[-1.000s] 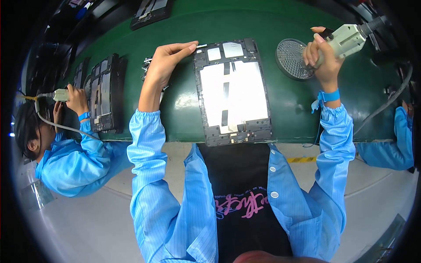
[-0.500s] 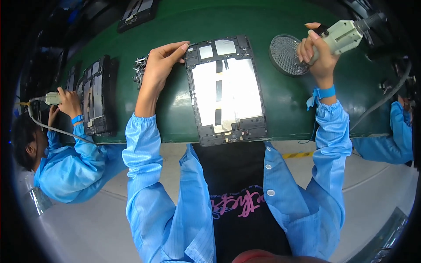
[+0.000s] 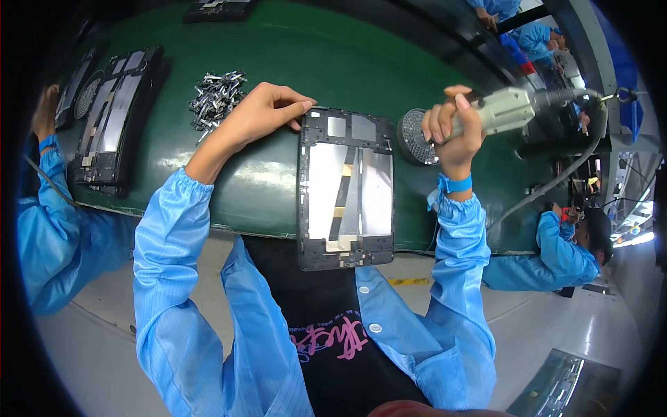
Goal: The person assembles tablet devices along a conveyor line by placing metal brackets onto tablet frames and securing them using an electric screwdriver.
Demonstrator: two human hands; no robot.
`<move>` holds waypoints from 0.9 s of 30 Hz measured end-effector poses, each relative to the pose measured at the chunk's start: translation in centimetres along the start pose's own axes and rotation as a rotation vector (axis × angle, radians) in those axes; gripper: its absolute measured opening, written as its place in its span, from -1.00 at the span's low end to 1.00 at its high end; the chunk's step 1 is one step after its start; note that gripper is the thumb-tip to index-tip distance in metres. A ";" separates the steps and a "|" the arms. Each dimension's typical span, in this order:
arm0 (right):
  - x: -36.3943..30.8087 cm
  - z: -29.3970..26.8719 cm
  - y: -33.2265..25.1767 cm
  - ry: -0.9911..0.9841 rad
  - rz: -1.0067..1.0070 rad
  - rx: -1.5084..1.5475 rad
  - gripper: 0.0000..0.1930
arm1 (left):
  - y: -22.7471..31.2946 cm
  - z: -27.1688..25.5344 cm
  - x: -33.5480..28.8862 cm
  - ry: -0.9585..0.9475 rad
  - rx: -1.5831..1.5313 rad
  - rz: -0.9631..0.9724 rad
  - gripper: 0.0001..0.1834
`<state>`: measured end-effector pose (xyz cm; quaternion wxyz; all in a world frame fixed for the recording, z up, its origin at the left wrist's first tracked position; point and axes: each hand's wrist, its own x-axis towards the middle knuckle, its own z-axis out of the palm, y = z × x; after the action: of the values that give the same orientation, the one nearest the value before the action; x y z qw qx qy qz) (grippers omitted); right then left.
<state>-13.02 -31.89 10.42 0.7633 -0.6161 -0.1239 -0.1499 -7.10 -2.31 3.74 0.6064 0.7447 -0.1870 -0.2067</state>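
An opened tablet (image 3: 375,194) with silvery panels and a black frame lies at the bench's near edge, its lower end reaching past it. My left hand (image 3: 267,111) pinches its far left corner between thumb and fingers. To the right, my right hand (image 3: 455,132) grips a pale electric screwdriver (image 3: 504,111), fingers wrapped round its body and the cable end pointing right. The driver's tip is hidden by my fingers. Just left of that hand sits a round dish (image 3: 415,139) with a perforated or studded surface, partly covered by the fingers.
A heap of small metal-and-black parts (image 3: 215,101) lies beyond my left forearm. More opened tablets (image 3: 114,115) lie at the left, and another (image 3: 219,8) at the far edge. Co-workers in blue sit on both sides. A grey cable (image 3: 549,187) hangs at right.
The view has turned rightward, showing more of the workshop there. Both hands keep their holds. My right hand with the screwdriver remains beside the dish.
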 end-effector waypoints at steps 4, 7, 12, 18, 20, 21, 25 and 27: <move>2.1 3.9 0.8 -0.072 0.068 -0.020 -0.71 | -0.8 -0.6 0.4 -0.050 -0.041 0.077 -0.69; 3.2 7.1 1.8 -0.122 0.074 0.020 -0.76 | -1.1 -0.9 0.8 -0.081 -0.066 0.060 -0.69; 4.8 10.8 3.7 -0.188 0.069 0.056 -0.72 | -1.3 -0.7 0.9 -0.084 -0.139 0.090 -0.70; 4.3 13.7 6.1 -0.218 0.076 0.013 -0.71 | -2.2 -1.0 0.8 -0.015 -0.126 0.125 -0.78; 4.3 13.3 6.9 -0.238 0.083 0.017 -0.71 | -2.4 -1.1 0.9 -0.014 -0.120 0.144 -0.78; 4.4 13.1 6.9 -0.233 0.090 0.043 -0.71 | -2.4 -1.2 1.0 -0.012 -0.109 0.169 -0.78; 4.3 13.0 7.3 -0.226 0.106 0.072 -0.71 | -2.7 -1.0 1.2 -0.025 -0.130 0.171 -0.77; 3.9 13.1 7.1 -0.209 0.203 0.192 -0.84 | -2.9 -1.0 1.3 -0.022 -0.152 0.160 -0.77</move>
<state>-6.76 -17.95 8.20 0.8129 -0.5617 -0.1535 0.0052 -5.40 -1.59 1.00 0.6734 0.6771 -0.2362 -0.1795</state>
